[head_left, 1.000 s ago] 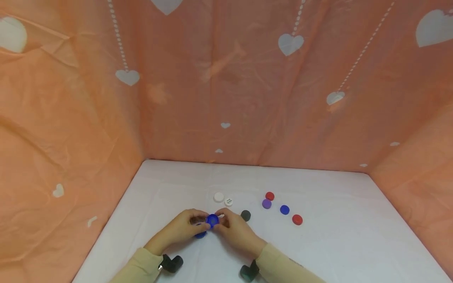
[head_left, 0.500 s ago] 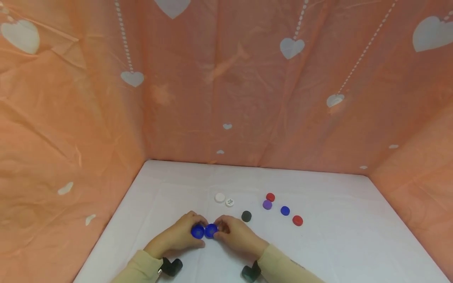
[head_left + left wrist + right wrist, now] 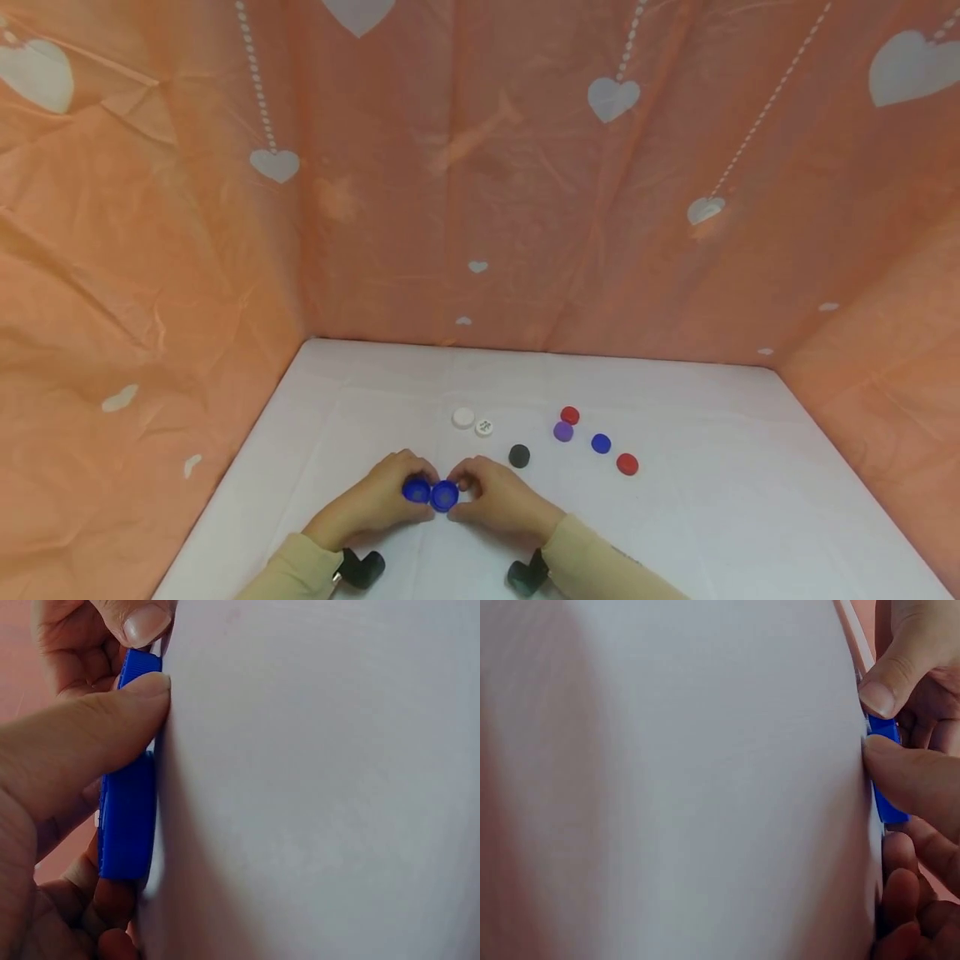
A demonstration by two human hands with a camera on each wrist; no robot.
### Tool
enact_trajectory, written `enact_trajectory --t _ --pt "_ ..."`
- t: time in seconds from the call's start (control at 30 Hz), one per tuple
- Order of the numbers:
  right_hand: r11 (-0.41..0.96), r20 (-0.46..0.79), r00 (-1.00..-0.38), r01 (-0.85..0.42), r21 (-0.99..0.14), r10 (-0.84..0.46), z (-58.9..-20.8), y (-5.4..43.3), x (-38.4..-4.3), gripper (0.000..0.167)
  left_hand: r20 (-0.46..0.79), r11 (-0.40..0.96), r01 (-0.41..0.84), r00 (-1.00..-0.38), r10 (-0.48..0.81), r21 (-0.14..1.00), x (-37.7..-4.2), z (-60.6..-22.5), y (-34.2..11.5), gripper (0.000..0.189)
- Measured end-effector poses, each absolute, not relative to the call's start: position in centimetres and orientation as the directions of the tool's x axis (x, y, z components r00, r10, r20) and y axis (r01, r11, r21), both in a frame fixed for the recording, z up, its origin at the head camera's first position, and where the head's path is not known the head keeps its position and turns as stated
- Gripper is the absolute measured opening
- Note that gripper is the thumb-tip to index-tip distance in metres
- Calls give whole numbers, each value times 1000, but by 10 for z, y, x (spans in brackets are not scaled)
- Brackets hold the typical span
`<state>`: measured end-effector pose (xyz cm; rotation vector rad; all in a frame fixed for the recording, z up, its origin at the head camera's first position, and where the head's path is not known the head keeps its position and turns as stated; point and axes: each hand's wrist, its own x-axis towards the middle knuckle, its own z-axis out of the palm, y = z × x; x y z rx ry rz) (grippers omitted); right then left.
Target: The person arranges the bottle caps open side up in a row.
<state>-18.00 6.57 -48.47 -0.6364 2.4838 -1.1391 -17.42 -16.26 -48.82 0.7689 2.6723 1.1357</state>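
Note:
Two blue bottle caps lie side by side at the front middle of the white table in the head view, hollow sides up. The left cap point(image 3: 416, 491) sits in the curve of my left hand point(image 3: 382, 493). My right hand point(image 3: 508, 498) pinches the right cap point(image 3: 444, 497) between thumb and fingers. In the left wrist view my left thumb point(image 3: 142, 705) presses across where the caps meet, and the left cap's ridged side point(image 3: 127, 825) shows below it. Both thumbs are close together over the right cap point(image 3: 889, 802) in the right wrist view, partly hiding it.
Beyond the hands lie a white cap point(image 3: 463, 418), a white cap with dark marks point(image 3: 484, 427) and a dark cap point(image 3: 519, 456). Farther right are a purple cap point(image 3: 563, 431), another blue cap point(image 3: 601, 443) and two red caps point(image 3: 570, 415). Orange cloth point(image 3: 525, 208) walls the table.
The right blue cap has come down toward the person, from partly over the left cap to beside it. My left thumb moved off it, then back in. The other caps stayed put.

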Motion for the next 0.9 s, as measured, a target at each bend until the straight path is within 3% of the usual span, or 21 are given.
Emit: enact_trajectory --t 0.4,0.53,0.67,0.9 --pt "593 -102 -846 -275 -757 -523 -484 65 -181 33 76 598 397 -870 488 697 -172 -484 -160 35" --pt "574 -131 -836 -243 -782 -533 -480 70 -185 32 27 571 352 -867 498 742 -175 -483 -163 42" --pt "536 -116 -854 -208 -818 -508 -468 80 -202 31 -43 532 249 -878 477 809 -188 -477 -170 51" --pt "565 -65 -910 -197 -801 -410 -445 90 -243 40 -30 484 169 -926 376 859 -223 -460 -166 50"
